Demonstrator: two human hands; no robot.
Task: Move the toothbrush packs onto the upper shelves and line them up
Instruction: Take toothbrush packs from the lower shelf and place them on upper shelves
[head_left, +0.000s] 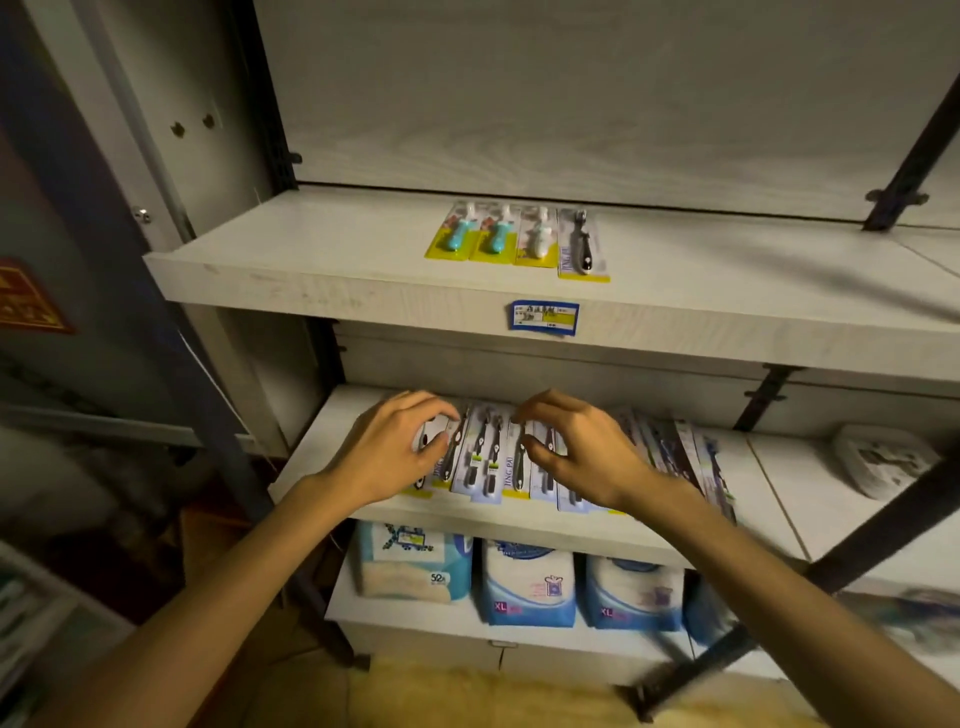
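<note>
Down on middle shelf (332, 415): toothbrush packs (491, 452) running 12-to-6, right under both hands; left hand (387, 452) pinching one, right hand (576, 449) curled, grip unclear.

Readable print on packs

"JING PAI" on a toothbrush pack (508, 470); "XL" on two blue bags (527, 584); "52" on a tissue pack (415, 566).

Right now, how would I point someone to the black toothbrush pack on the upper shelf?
Find the upper shelf with the blue price label on its front edge. Four packs lie in a row above it; take the rightmost pack, the only black brush, beside three yellow-backed ones.
</note>
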